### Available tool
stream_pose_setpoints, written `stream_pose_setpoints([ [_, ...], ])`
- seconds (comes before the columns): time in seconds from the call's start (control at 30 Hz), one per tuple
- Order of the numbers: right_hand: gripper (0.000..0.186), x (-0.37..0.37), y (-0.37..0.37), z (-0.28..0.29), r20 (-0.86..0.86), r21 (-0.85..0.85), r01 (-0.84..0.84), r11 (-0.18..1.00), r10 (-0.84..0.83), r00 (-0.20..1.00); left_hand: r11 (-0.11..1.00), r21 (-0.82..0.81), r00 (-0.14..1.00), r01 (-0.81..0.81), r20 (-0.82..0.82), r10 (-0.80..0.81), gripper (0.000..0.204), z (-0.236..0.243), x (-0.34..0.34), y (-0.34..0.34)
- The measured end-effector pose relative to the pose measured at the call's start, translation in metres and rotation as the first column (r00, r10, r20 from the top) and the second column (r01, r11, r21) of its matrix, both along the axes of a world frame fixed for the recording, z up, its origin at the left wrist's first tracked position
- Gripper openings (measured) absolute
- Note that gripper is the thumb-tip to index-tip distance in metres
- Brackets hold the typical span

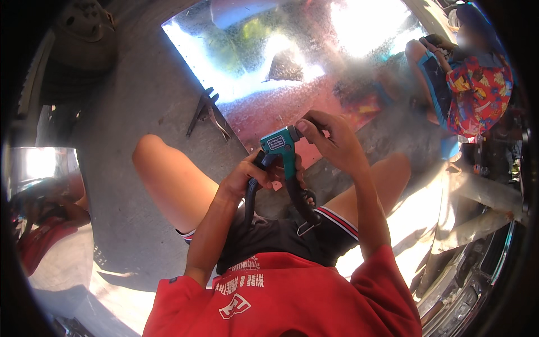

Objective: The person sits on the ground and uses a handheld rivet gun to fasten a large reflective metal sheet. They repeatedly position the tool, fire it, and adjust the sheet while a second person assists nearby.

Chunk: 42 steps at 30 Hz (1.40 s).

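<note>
A teal hand riveter (277, 143) with black handles is held in front of my lap, its head tilted to the upper right. My left hand (242, 175) is wrapped around its handles, and some fingers show behind the tool. Thumb and fingers of my right hand (332, 140) close on the dark nosepiece (294, 133) at the end of the riveter's head. Whether a rivet sits between those fingers is too small to make out. Just beyond the tool lies a shiny metal sheet (252, 121) with bright glare and reddish reflections.
Dark-handled pliers or snips (197, 115) lie on the concrete floor (132, 112) by the sheet's left edge. Another person in a red patterned shirt (480, 92) sits at the far right. A second reflective sheet (59, 253) is at left. Vehicle-like parts (477, 275) stand at lower right.
</note>
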State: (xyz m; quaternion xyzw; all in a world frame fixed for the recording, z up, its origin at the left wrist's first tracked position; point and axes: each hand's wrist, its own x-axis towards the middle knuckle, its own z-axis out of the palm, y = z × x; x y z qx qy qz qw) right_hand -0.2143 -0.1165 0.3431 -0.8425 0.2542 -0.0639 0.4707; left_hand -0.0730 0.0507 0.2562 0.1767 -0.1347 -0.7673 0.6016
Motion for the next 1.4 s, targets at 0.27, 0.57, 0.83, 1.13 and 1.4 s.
stream_pose_setpoints([
  [0.27,0.014,-0.006,0.006,-0.012,0.295,-0.227,-0.001,0.974,0.070,0.953,1.000,-0.013,0.998,0.012,-0.063,-0.012,0.085,-0.002,-0.001,-0.001],
  [0.57,0.018,-0.011,0.000,-0.023,0.238,-0.027,0.016,1.000,-0.010,0.971,0.998,0.025,0.995,0.056,0.080,-0.058,0.083,0.001,0.000,-0.007],
  [0.83,0.027,-0.011,-0.001,-0.037,0.440,0.335,-0.020,0.942,-0.138,0.887,0.999,-0.014,0.999,0.036,0.039,-0.035,0.080,0.000,-0.008,-0.010],
  [1.13,0.021,-0.011,0.011,-0.037,0.295,-0.010,0.052,0.999,-0.047,0.954,0.996,0.018,0.967,0.091,0.238,-0.092,0.084,-0.009,-0.003,-0.004],
  [1.4,0.022,-0.021,0.020,-0.045,0.284,0.277,0.056,0.959,-0.138,0.949,0.993,0.007,0.887,0.121,0.448,-0.112,0.086,-0.020,-0.003,-0.003],
])
